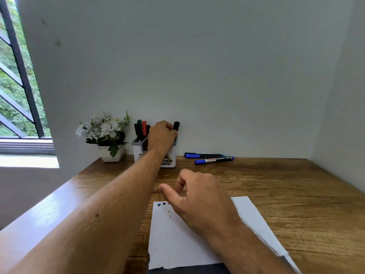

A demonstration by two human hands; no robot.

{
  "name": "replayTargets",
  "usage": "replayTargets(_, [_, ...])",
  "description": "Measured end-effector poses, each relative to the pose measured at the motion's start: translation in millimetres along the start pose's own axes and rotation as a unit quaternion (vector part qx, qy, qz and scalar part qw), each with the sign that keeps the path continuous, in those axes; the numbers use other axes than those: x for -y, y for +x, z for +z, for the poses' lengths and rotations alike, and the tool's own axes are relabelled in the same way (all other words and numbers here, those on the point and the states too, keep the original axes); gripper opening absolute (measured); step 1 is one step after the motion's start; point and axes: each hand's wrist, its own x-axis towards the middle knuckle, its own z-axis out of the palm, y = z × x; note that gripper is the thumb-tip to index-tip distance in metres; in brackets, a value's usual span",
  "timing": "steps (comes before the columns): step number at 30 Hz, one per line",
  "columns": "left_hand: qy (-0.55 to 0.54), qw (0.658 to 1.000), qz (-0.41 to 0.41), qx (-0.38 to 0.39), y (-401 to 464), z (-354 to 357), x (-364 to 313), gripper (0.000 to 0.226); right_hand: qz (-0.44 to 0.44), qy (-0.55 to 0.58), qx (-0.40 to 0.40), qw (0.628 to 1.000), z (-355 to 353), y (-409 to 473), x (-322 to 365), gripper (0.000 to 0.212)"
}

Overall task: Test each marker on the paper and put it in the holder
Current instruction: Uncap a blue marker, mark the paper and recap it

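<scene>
From the head camera, the left grip (pixel 162 135) is closed around a black marker (pixel 176 126), held nearly upright directly over the holder (pixel 154 155), which sits just below it at the back of the desk (pixel 276 186). The marker's long axis runs vertical, so my guess is that a straight drop seats it. The right grip (pixel 195 194) hovers loosely curled and empty over the paper (pixel 177 244), which lies right under it. To its far right lie the loose markers (pixel 214 160), side by side across the desk; I count three, perhaps four (the back ones overlap). The right hand is nearer them. Four markers (pixel 141 129) already stand in the holder, left of the left grip. One plant (pixel 104 133) stands further left.
</scene>
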Motion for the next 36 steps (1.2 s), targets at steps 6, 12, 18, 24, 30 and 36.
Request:
replayTargets(6, [-0.018, 0.994, 0.105, -0.020, -25, -13, -9, 0.019, 0.029, -0.025, -0.003, 0.999, -5, 0, 1, 0.028])
replayTargets(12, [0.103, 0.946, 0.230, 0.203, -55, -13, -19, 0.026, 0.089, -0.059, 0.021, 0.994, -19, -1, 1, 0.029])
replayTargets(18, [0.180, 0.911, 0.196, 0.316, -59, 14, -30, 0.041, 0.120, -0.092, 0.063, 0.986, -23, 1, 0, 0.034])
replayTargets(24, [0.282, 0.858, 0.158, 0.399, -56, 33, -11, 0.054, 0.132, -0.100, 0.073, 0.984, -19, 2, -3, 0.031])
replayTargets(30, [0.258, 0.894, 0.180, 0.319, -58, 33, -12, 0.033, 0.142, -0.092, 0.073, 0.983, -18, 3, -5, 0.035])
replayTargets(36, [0.238, 0.914, 0.179, 0.276, -68, 18, -26, 0.027, 0.157, -0.085, 0.040, 0.983, -18, 6, -11, 0.031])
